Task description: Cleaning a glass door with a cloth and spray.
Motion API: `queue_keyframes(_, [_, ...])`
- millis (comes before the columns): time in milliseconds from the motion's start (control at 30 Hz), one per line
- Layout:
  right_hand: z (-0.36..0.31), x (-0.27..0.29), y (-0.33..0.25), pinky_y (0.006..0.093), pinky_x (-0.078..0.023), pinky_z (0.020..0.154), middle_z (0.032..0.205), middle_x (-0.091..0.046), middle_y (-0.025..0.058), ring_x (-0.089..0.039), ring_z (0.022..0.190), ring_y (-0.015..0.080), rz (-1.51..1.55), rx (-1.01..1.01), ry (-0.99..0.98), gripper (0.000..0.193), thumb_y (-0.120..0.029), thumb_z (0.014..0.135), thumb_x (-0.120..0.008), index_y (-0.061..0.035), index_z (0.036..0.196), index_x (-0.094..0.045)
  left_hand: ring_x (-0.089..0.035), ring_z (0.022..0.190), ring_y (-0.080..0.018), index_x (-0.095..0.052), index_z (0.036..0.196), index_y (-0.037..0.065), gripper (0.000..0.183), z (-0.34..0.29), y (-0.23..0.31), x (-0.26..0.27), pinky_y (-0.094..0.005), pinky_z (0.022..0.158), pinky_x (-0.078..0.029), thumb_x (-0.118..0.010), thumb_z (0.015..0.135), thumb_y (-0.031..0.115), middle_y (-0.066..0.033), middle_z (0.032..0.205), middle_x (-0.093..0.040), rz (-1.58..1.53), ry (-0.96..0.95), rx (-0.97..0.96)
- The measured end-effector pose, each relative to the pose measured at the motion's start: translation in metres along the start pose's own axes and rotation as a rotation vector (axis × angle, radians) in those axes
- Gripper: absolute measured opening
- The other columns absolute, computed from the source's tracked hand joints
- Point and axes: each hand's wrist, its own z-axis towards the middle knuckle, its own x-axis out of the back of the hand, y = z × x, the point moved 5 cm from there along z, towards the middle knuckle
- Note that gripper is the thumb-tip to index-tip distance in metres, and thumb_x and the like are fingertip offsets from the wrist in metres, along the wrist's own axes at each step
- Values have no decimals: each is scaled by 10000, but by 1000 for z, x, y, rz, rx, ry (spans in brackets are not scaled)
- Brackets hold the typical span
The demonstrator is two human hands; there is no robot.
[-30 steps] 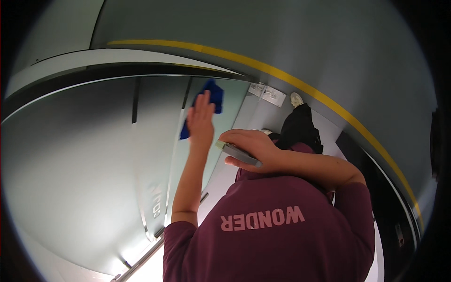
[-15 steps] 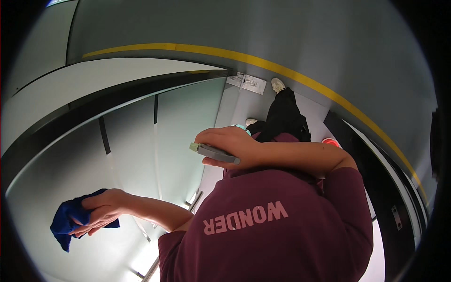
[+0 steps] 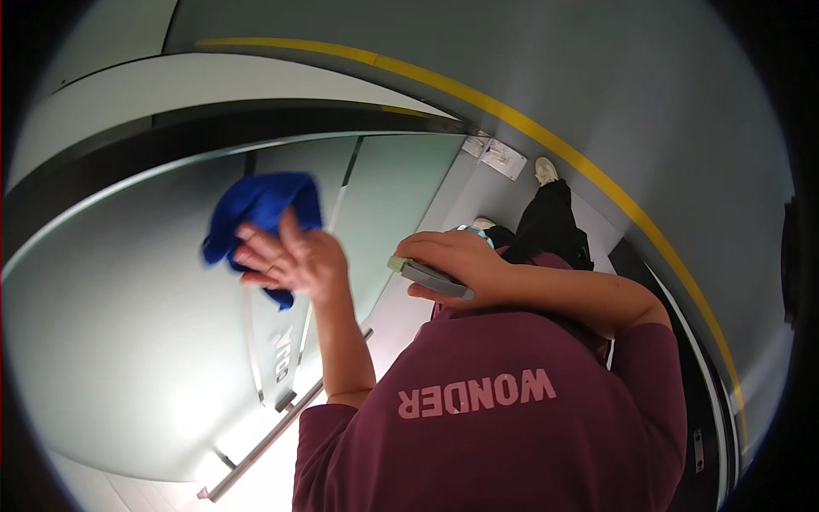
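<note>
The left hand (image 3: pixel 309 260) is raised over a broad, pale green-grey frosted glass panel (image 3: pixel 145 333), at a bright royal-blue, soft fabric cloth (image 3: pixel 266 194). Its fingers are spread apart and blurred, pointing toward the panel's left edge, with the thumb standing away from them. The cloth hangs crumpled behind and around the fingers, one corner dropping below them; whether the fingertips are clamped on it cannot be told. It lies in front of the panel's upper half, near the top edge, and the view does not settle whether it touches the glass.

The right hand (image 3: pixel 465 258) is held across the chest, well apart from the cloth. It is clamped on a narrow, grey, bar-shaped tool (image 3: pixel 437 280) with a pale green end, its fingers together over the upper side and the thumb below. The green end points toward the panel's right edge.

A black, curved base strip (image 3: pixel 128 145) follows the panel's top edge, and a shiny, flat metal plate (image 3: pixel 505 160) sits just beside its upper right corner. A long, round metal bar (image 3: pixel 264 444) runs slantwise near its lower right edge. Beyond the strip, a yellow painted line (image 3: pixel 546 135) curves across the grey floor (image 3: pixel 529 51).
</note>
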Motion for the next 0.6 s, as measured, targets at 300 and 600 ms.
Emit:
queue_keyframes(300, [-9, 4, -6, 371, -485, 717, 1098, -601, 81, -615, 897, 289, -69, 103, 59, 382, -249, 781, -697, -101, 1103, -553, -291, 1373, -178, -581, 1199, 335, 389, -30, 93, -33, -455, 1116, -57, -520, 855, 164, 51, 1458, -383, -31, -182, -351])
queue_keyframes(600, [-11, -2, -13, 375, -501, 785, 1135, -592, 120, -617, 940, 318, -131, 106, -25, 469, -190, 736, -728, -66, 1143, -532, -342, 1339, -167, -584, 1186, 297, 386, -46, 82, -28, -409, 1096, -142, -539, 847, 118, 45, 1419, -435, -219, -154, -109])
